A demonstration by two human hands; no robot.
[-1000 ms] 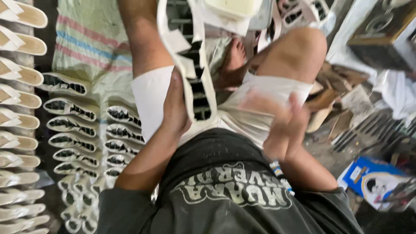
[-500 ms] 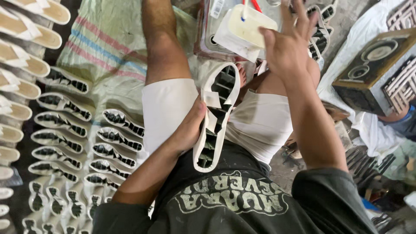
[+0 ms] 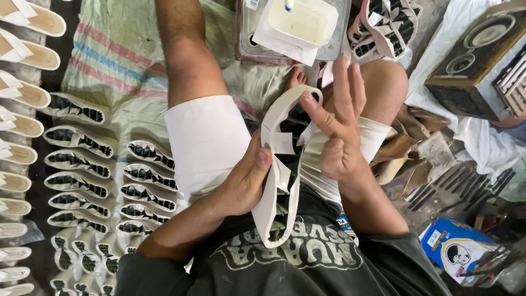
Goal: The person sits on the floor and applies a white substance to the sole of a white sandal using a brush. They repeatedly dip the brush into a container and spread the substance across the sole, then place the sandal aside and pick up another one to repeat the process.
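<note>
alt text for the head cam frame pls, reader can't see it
Seen from above, a seated person's left hand grips a white sandal sole with straps on their lap, while the right hand touches its upper edge with a fingertip. Rows of matching soles lie on a striped sack at left; a tub of pale glue sits ahead.

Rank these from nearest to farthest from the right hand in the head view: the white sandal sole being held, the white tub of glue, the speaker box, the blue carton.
1. white sandal sole: touched by the right hand, between both hands.
2. white tub of glue: ahead, top centre.
3. speaker box, upper right, and blue carton, lower right: too close to call.
</note>
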